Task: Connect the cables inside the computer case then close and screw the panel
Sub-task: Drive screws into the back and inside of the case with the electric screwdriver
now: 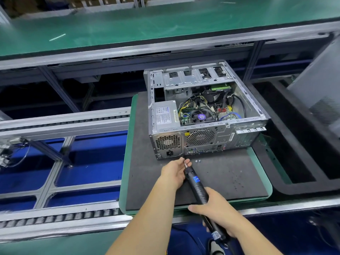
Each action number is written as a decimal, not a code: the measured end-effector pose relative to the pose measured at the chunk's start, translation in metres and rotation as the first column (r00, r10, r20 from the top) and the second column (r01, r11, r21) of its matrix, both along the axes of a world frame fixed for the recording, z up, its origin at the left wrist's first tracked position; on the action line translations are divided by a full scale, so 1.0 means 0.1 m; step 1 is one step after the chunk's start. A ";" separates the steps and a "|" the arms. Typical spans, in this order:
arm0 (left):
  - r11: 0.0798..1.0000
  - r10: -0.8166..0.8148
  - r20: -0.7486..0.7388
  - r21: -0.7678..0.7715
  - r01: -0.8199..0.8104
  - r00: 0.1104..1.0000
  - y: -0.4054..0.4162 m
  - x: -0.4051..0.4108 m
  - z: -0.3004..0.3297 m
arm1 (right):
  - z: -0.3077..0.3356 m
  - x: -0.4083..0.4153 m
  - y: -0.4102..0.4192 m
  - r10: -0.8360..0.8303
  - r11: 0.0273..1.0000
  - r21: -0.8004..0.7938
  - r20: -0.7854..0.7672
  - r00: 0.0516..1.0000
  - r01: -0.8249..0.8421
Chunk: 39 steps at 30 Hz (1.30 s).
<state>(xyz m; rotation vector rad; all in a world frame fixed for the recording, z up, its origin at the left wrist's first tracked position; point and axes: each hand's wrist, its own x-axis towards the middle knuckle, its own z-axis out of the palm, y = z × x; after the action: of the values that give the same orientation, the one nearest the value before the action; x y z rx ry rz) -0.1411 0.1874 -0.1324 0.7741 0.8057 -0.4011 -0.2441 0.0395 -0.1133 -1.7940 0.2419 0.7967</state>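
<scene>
In front of the open computer case [206, 111], the right hand [219, 208] grips a screwdriver [197, 186]; the left hand [174, 172] pinches its tip.

Two bare forearms reach forward from the bottom edge, side by side. The right hand [219, 212] wraps its fingers around a dark handle, angled up and to the left. The left hand [174, 172], further forward, pinches the thin tip between thumb and fingertips, its wrist straight.
</scene>
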 end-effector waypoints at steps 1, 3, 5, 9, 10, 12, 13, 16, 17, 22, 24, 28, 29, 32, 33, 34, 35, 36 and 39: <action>1.000 0.004 -0.008 0.016 -0.004 1.000 -0.02 0.00 0.00 | 0.00 0.00 0.02 -0.019 1.000 0.017 -0.015 1.000 0.019; 0.998 0.000 -0.013 0.066 0.000 1.000 -0.04 0.02 0.01 | 0.01 0.01 0.06 -0.049 0.998 0.037 -0.041 0.998 0.050; 0.989 -0.007 -0.008 0.145 0.008 1.000 -0.04 0.03 0.04 | 0.03 0.02 0.10 -0.063 0.997 0.045 -0.063 0.996 0.066; 0.581 -0.280 -0.041 0.788 0.203 0.959 0.19 0.07 0.07 | 0.08 0.06 0.13 -0.075 0.996 0.043 -0.080 0.994 0.079; 0.349 -0.352 -0.100 0.909 0.230 0.931 0.27 0.05 0.07 | 0.09 0.07 0.13 -0.073 0.996 0.039 -0.079 0.994 0.076; -0.004 -0.433 -0.188 0.978 0.207 0.881 0.42 -0.06 0.05 | 0.09 0.08 0.13 -0.063 0.997 0.029 -0.073 0.995 0.065; -0.146 -0.462 -0.220 0.974 0.171 0.859 0.49 -0.13 -0.01 | 0.08 0.08 0.13 -0.060 0.998 0.023 -0.069 0.996 0.061; -0.420 -0.530 -0.268 0.907 0.026 0.805 0.64 -0.38 -0.27 | 0.06 0.06 0.13 -0.049 0.999 0.011 -0.069 0.996 0.050; -0.436 -0.540 -0.262 0.900 0.001 0.799 0.66 -0.44 -0.34 | 0.05 0.06 0.14 -0.043 0.999 0.009 -0.071 0.997 0.044; -0.475 -0.525 -0.249 0.879 -0.038 0.814 0.65 -0.47 -0.41 | 0.02 0.08 0.18 -0.050 0.999 0.004 -0.059 0.997 0.050; -0.473 -0.525 -0.249 0.880 -0.036 0.814 0.65 -0.46 -0.42 | 0.01 0.08 0.18 -0.058 0.998 0.005 -0.051 0.997 0.059; -0.470 -0.520 -0.229 0.881 -0.052 0.823 0.64 -0.46 -0.42 | 0.00 0.05 0.21 -0.074 0.997 -0.017 -0.021 0.997 0.074; -0.466 -0.521 -0.223 0.883 -0.056 0.824 0.64 -0.46 -0.43 | 0.00 0.06 0.22 -0.080 0.997 -0.022 -0.023 0.997 0.079; -0.463 -0.522 -0.217 0.884 -0.061 0.825 0.65 -0.46 -0.43 | 0.02 0.08 0.25 -0.093 0.995 -0.028 -0.046 0.995 0.092; -0.465 -0.521 -0.217 0.883 -0.061 0.826 0.64 -0.47 -0.44 | 0.02 0.09 0.26 -0.089 0.996 -0.033 -0.052 0.995 0.088; -0.468 -0.519 -0.220 0.882 -0.059 0.826 0.64 -0.47 -0.44 | 0.03 0.09 0.28 -0.083 0.996 -0.041 -0.055 0.995 0.080; -0.471 -0.519 -0.225 0.881 -0.056 0.825 0.64 -0.47 -0.44 | 0.03 0.09 0.29 -0.075 0.996 -0.051 -0.056 0.996 0.072; -0.473 -0.519 -0.230 0.880 -0.052 0.823 0.64 -0.47 -0.45 | 0.02 0.09 0.29 -0.066 0.996 -0.063 -0.054 0.996 0.062; -0.472 -0.522 -0.222 0.879 -0.063 0.824 0.64 -0.47 -0.46 | 0.00 0.09 0.30 -0.040 0.994 -0.103 -0.037 0.999 0.036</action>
<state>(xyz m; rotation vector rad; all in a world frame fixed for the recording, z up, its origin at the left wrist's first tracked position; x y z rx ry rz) -0.1881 0.2513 -0.1781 2.8706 0.3060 0.2605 -0.2348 0.0698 -0.1131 -1.8659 0.3468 0.8052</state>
